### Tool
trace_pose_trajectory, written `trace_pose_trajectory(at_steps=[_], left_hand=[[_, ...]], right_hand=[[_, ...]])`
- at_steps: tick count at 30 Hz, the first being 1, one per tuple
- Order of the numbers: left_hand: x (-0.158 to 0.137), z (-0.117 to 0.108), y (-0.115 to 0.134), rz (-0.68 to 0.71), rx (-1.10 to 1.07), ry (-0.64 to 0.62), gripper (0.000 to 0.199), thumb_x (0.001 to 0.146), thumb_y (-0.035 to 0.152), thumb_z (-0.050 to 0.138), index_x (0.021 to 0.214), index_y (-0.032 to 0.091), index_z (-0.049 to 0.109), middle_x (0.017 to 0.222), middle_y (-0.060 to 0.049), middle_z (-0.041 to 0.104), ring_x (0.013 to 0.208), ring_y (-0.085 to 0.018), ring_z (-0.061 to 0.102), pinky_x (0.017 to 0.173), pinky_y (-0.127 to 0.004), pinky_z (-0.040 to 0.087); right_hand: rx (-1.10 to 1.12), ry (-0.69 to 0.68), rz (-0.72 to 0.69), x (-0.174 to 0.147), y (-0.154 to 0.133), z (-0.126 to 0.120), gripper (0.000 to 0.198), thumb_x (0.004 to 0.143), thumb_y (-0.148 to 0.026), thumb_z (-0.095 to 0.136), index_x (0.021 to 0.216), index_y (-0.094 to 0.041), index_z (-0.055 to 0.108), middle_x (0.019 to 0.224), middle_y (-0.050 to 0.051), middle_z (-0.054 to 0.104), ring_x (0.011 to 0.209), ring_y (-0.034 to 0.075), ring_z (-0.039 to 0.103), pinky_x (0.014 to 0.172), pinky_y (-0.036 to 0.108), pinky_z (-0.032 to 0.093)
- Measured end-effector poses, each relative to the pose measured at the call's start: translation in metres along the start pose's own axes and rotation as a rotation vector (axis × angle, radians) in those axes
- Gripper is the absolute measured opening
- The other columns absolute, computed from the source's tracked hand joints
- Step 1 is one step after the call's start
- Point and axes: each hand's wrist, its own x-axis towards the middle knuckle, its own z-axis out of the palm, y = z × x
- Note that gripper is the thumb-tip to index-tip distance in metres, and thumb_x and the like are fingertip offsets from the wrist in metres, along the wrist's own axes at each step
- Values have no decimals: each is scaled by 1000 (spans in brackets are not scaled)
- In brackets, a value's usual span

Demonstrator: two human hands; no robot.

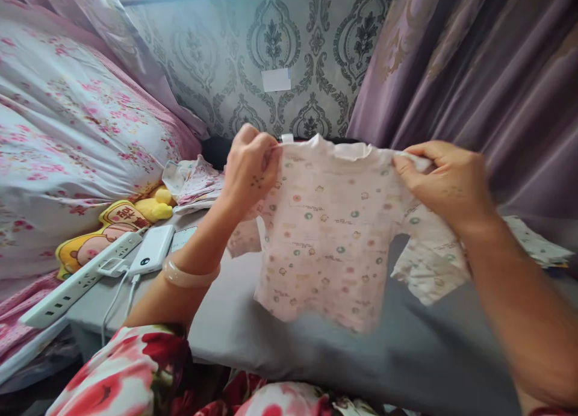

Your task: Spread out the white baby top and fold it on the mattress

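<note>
Over grey bedding [316, 344], both hands [250, 166] [445, 178] pinch a pale pink, seemingly icon-printed baby shirt [329, 235].

Single head-worn view, forward and down, close over the grey table [280, 344] toward the papered wall [217, 61].

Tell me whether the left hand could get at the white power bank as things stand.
Probably yes, but not freely: the left hand is pinching a shoulder of the small pink shirt. The power bank lies uncovered beside the left forearm, with a cable plugged in.
</note>
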Motion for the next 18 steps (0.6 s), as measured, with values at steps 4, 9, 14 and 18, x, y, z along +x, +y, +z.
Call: trace_pose_trajectory(at_steps=[4, 9, 14, 18], left_hand=[[-41, 59, -41, -113, 3, -215, 15, 91, 24, 51, 83, 20, 62, 88, -5, 51, 88, -20, 52, 85, -34, 43], [-98, 125, -75, -235, 69, -447, 18, 93, 21, 46, 85, 19, 62, 88, -8, 55, 90, -22, 54, 85, -35, 44], [-117, 157, -86, -306, 68, -492, 18, 94, 27, 48, 89, 20, 63, 90, -8, 57, 89, -23, 54, 85, -36, 44], [-120, 172, -94, -338, 75, -503, 19, 94, 34, 52, 88, 20, 64, 91, -8, 57, 89, -23, 53, 84, -36, 43]], right_hand=[[-78, -279, 145, -28, 34, 53, 15, 86, -33, 64, 91, -21, 72, 92, 4, 69, 77, 23, 62, 68, 30, 45], [-207, -551, 181, -78, 56, 107, 22, 98, -32, 52, 106, -21, 69, 109, 7, 65, 96, 27, 61, 70, 30, 43], [-301, -662, 202, -101, 65, 135, 26, 104, -31, 43, 115, -20, 64, 116, 10, 61, 99, 27, 59, 70, 29, 42], [-331, -714, 223, -105, 73, 150, 26, 106, -30, 41, 118, -20, 62, 118, 11, 59, 101, 28, 58, 74, 31, 43]])
